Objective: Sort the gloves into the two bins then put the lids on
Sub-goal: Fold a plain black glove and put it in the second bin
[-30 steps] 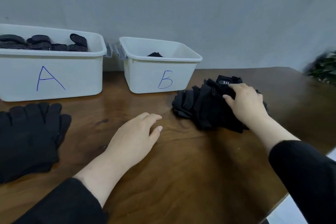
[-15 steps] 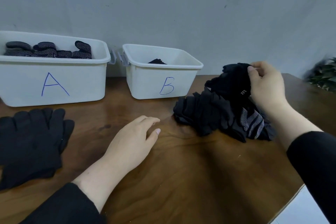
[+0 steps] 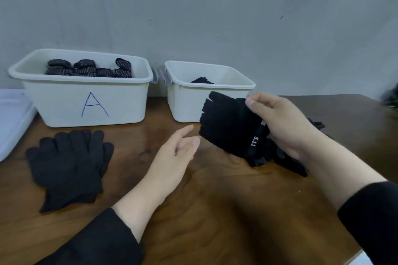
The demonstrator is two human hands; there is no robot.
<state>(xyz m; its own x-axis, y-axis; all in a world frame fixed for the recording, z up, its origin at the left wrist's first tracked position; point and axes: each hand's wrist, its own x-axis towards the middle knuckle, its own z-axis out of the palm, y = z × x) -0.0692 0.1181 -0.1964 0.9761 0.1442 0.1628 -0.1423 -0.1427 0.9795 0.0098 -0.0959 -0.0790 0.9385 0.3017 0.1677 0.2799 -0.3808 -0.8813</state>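
Note:
My right hand (image 3: 282,122) grips a black fingerless glove (image 3: 228,125) with a white "5.11" mark, held up in front of bin B (image 3: 185,103). My left hand (image 3: 174,155) hovers just left of the glove, fingers relaxed and apart from it. Bin A (image 3: 64,105) holds several dotted black gloves (image 3: 90,68). One black glove (image 3: 201,80) shows inside bin B. A pile of black gloves (image 3: 288,159) lies under my right wrist, partly hidden. Plain black gloves (image 3: 66,165) lie stacked on the table at left.
A white lid (image 3: 13,118) lies at the far left edge beside bin A. The wooden table (image 3: 215,211) ends at the lower right corner. A grey wall stands right behind the bins. Something dark and blurred shows at the right edge.
My right hand lifted the 5.11 glove off the pile and carried it left, in front of bin B. My left hand rose off the table toward the glove.

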